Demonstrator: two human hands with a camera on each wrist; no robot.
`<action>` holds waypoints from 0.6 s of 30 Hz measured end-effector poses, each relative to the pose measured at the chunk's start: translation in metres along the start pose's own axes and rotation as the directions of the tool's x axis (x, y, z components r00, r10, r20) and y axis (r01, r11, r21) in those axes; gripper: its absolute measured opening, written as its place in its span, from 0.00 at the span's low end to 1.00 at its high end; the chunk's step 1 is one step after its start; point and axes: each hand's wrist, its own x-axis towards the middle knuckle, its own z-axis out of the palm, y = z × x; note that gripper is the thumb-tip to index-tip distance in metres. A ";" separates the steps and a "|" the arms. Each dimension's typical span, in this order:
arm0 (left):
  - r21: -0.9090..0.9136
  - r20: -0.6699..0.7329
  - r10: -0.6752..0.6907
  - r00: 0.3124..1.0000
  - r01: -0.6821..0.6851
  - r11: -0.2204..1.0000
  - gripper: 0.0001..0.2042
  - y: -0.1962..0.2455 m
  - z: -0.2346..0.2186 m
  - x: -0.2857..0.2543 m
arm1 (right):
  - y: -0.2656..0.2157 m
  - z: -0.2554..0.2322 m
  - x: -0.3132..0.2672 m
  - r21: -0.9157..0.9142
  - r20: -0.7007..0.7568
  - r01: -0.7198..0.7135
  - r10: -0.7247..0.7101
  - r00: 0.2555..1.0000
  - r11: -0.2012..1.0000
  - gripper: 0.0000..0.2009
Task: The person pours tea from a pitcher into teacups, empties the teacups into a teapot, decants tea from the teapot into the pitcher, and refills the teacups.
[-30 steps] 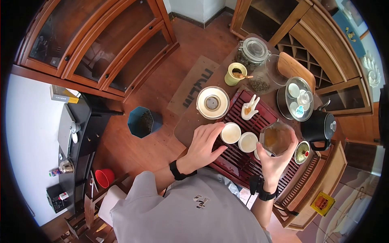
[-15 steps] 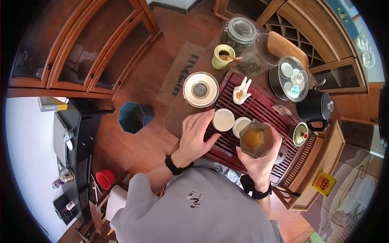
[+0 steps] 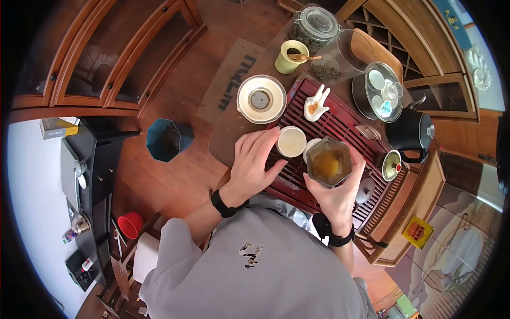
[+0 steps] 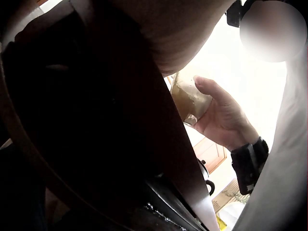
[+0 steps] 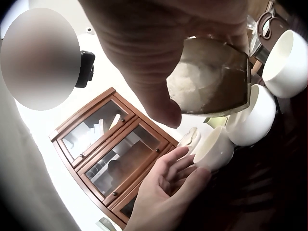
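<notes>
My right hand grips a hexagonal glass pitcher with amber tea in it. The pitcher is above the row of white cups and partly covers the middle cup in the head view. Three white cups show in the right wrist view, the far right cup among them. My left hand is beside the leftmost cup, its index finger and thumb spread along that cup's near side, tips right at the wall. Pale liquid shows in this cup. The slatted red tea tray lies beneath.
On the tray stand a white hand-shaped ornament and a small dark teapot. Around it are a strainer on a bowl, a green pot, a glass jar, a lidded pan and a black kettle.
My right hand has carried the glass pitcher leftward across the tray until it overlaps the middle cup. The left hand stays beside the leftmost cup. The head view has shifted slightly.
</notes>
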 end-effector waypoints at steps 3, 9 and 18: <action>-0.001 -0.012 0.006 1.000 -0.006 1.000 0.39 -0.001 0.001 0.000 | -0.001 0.000 0.004 0.003 0.017 0.026 -0.026 1.000 1.000 0.44; -0.002 -0.015 0.008 1.000 -0.008 1.000 0.39 -0.001 0.001 -0.001 | -0.008 0.001 0.010 -0.026 0.004 0.083 -0.083 0.997 0.996 0.42; 0.004 0.001 0.012 1.000 -0.012 1.000 0.38 -0.001 0.001 0.000 | -0.011 0.001 0.013 -0.043 0.026 0.094 -0.093 0.995 0.995 0.43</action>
